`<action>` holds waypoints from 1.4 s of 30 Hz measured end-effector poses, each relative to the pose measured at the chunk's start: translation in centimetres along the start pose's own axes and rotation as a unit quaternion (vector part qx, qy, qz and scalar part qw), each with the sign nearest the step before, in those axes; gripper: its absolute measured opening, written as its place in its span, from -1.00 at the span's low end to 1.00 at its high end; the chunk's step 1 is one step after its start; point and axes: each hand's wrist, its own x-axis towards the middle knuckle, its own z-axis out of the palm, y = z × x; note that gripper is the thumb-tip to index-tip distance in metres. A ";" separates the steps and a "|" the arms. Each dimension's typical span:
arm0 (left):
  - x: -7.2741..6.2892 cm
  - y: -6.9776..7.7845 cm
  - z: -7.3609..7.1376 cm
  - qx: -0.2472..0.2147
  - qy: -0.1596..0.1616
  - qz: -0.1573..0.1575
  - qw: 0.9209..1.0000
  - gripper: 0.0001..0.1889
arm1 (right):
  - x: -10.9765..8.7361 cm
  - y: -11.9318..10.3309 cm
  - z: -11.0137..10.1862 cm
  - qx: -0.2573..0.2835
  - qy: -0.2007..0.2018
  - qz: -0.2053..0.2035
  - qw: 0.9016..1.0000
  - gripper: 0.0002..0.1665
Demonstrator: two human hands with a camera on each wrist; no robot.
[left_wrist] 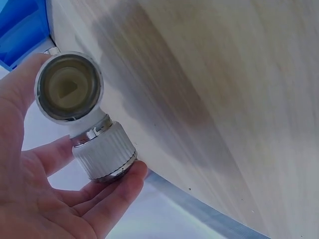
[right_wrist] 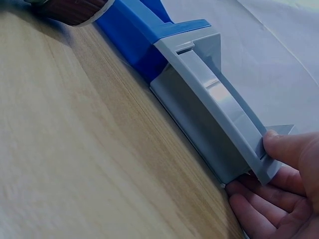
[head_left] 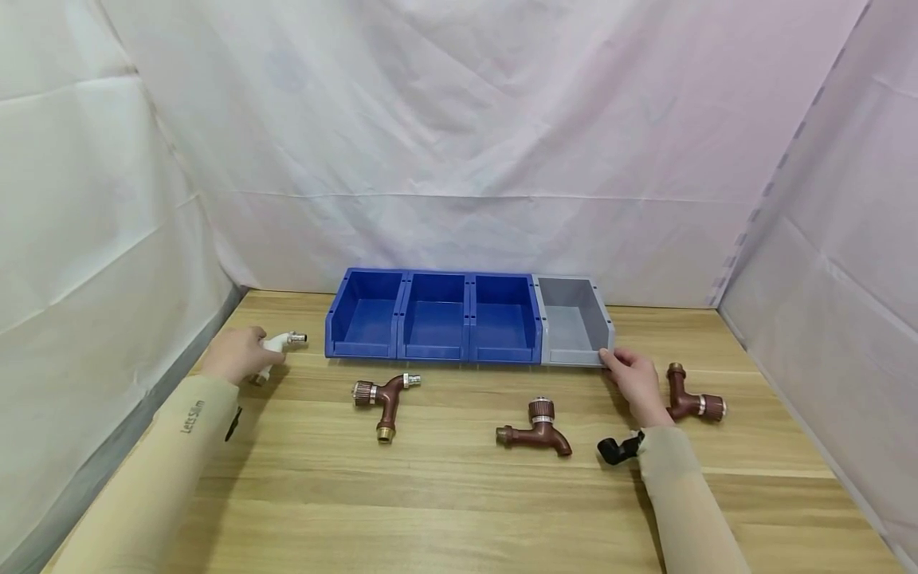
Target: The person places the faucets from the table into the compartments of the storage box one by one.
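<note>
My left hand holds a white faucet at the table's left side, its metal nozzle pointing right. In the left wrist view, the faucet's ribbed white knob sits between thumb and fingers, its round open end facing the camera. On the other side, my right hand grips the front right corner of the grey bin. The right wrist view has the thumb over the bin's front lip and the other fingers beneath it. This bin stands at the right end of a row with three blue bins.
Brown faucets lie on the wooden table: one at centre left, one at centre right, another right of my right hand. Black wrist gear sits by the right sleeve. White cloth walls surround the table.
</note>
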 end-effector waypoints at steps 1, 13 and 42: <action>-0.1 0.0 -0.1 0.000 -0.001 0.000 1.000 -0.35 | 0.0 0.0 0.0 0.001 -0.001 0.000 1.000 -0.25; -0.1 0.1 -0.5 0.010 -0.016 0.001 1.000 -0.41 | 0.0 0.1 -0.1 0.000 -0.008 0.015 1.000 -0.20; -1.0 0.6 -1.0 0.005 -0.008 -0.003 1.000 -0.27 | 0.4 0.2 -0.6 0.038 -0.044 0.034 0.998 -0.15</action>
